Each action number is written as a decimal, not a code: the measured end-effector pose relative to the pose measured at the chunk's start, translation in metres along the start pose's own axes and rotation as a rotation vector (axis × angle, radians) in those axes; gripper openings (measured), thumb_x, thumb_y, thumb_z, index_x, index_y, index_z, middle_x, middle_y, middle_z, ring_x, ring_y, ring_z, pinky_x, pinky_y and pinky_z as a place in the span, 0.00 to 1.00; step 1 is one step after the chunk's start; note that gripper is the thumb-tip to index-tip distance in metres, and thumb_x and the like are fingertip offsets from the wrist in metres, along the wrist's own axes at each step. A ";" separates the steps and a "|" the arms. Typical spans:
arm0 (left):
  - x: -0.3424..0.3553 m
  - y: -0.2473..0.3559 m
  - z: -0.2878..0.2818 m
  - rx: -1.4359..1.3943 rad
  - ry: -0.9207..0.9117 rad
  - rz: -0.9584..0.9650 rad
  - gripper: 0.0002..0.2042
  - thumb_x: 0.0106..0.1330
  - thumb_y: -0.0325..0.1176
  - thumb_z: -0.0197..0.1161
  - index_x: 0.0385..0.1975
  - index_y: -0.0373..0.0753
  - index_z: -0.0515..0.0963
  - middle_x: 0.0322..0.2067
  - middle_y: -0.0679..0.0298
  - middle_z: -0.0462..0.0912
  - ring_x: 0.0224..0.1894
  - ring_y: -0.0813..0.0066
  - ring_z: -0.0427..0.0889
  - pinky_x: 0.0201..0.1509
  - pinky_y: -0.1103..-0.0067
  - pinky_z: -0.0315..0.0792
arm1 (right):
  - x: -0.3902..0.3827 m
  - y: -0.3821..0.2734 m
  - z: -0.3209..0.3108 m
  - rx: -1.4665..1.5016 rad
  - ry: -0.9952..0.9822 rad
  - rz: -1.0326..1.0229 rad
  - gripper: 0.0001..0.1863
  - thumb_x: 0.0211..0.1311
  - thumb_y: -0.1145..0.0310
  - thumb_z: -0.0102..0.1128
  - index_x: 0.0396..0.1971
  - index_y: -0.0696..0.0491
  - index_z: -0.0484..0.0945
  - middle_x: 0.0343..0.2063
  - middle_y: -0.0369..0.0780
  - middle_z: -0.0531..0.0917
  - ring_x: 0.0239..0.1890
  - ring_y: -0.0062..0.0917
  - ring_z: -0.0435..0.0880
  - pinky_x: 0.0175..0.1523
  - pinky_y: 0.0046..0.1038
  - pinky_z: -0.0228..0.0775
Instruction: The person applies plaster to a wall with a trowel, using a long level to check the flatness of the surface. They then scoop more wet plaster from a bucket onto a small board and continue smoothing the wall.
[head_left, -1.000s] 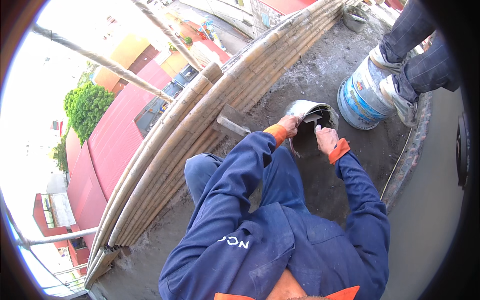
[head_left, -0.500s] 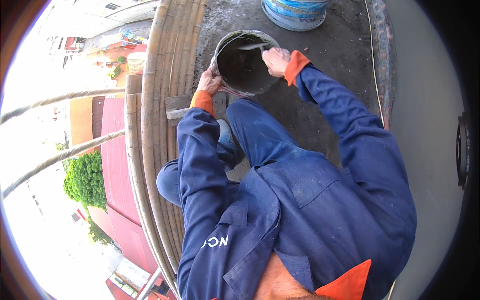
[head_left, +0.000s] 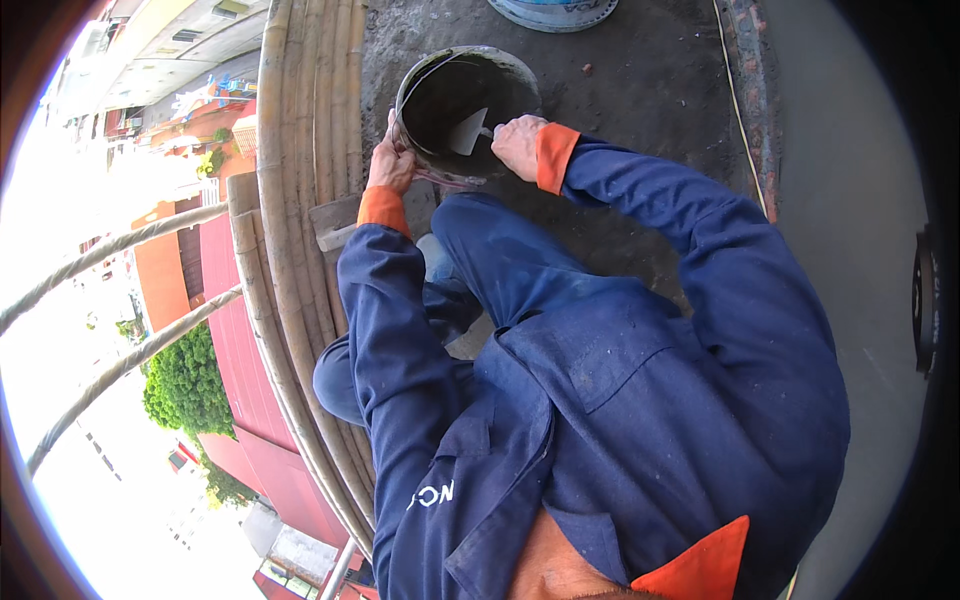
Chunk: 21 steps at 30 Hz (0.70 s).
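A bucket [head_left: 527, 80] with a wire handle stands tilted in front of my knee, its inside dark and coated grey. My left hand [head_left: 391, 166] grips its near-left rim. My right hand [head_left: 519, 148] is closed around the handle of a trowel [head_left: 468, 131] at the bucket's right side. The trowel's pale pointed blade reaches over the near part of the opening. How much is inside the bucket is hard to make out. Below my left wrist lies a flat, grey-topped board-like tool [head_left: 337, 221], partly hidden by my sleeve.
Bamboo poles [head_left: 308, 110] line the platform's left edge, with ropes [head_left: 150, 345] and a drop to rooftops beyond. A blue-and-white drum [head_left: 556, 14] stands at the far end. A smooth grey wall [head_left: 850, 200] rises on the right, with a thin cord [head_left: 733, 90] along its foot.
My right hand has drawn the trowel nearer and left, from the bucket's far right to its near side, with the blade now turned downward. The bucket looks more tilted; my left hand still holds it.
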<state>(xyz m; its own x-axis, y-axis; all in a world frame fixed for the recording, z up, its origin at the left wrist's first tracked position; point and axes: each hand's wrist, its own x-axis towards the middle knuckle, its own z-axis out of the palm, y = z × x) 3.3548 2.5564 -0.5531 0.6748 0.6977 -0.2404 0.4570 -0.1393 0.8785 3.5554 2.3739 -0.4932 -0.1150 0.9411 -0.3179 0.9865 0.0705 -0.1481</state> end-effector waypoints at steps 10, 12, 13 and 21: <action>0.002 0.040 0.023 0.296 -0.047 0.133 0.37 0.53 0.24 0.51 0.68 0.45 0.55 0.21 0.63 0.72 0.25 0.74 0.71 0.35 0.76 0.70 | 0.063 0.043 -0.044 0.493 0.024 0.270 0.10 0.48 0.73 0.56 0.30 0.60 0.82 0.34 0.54 0.83 0.39 0.45 0.83 0.43 0.41 0.75; -0.003 0.049 0.024 0.358 -0.111 0.072 0.38 0.52 0.24 0.52 0.69 0.45 0.54 0.21 0.62 0.72 0.25 0.71 0.72 0.35 0.74 0.70 | 0.054 0.025 -0.046 0.364 0.059 0.219 0.09 0.50 0.73 0.56 0.29 0.59 0.82 0.33 0.53 0.83 0.38 0.45 0.84 0.43 0.41 0.75; -0.001 0.054 0.023 0.342 -0.136 0.075 0.38 0.52 0.25 0.52 0.69 0.45 0.54 0.21 0.61 0.72 0.24 0.69 0.72 0.34 0.73 0.70 | 0.057 0.031 -0.022 0.318 0.176 0.166 0.07 0.51 0.72 0.56 0.27 0.58 0.82 0.30 0.50 0.83 0.36 0.43 0.84 0.41 0.40 0.76; 0.001 0.036 0.021 0.336 -0.029 0.111 0.38 0.51 0.23 0.50 0.69 0.45 0.54 0.27 0.60 0.79 0.26 0.71 0.75 0.37 0.76 0.73 | 0.020 0.024 0.015 0.111 0.097 -0.053 0.07 0.49 0.71 0.58 0.26 0.56 0.82 0.26 0.46 0.84 0.34 0.40 0.85 0.38 0.37 0.77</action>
<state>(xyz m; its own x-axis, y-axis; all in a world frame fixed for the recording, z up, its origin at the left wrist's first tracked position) 3.3838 2.5371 -0.5301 0.7451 0.6458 -0.1669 0.5418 -0.4401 0.7161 3.5746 2.3898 -0.5171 -0.1496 0.9649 -0.2158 0.9597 0.0892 -0.2663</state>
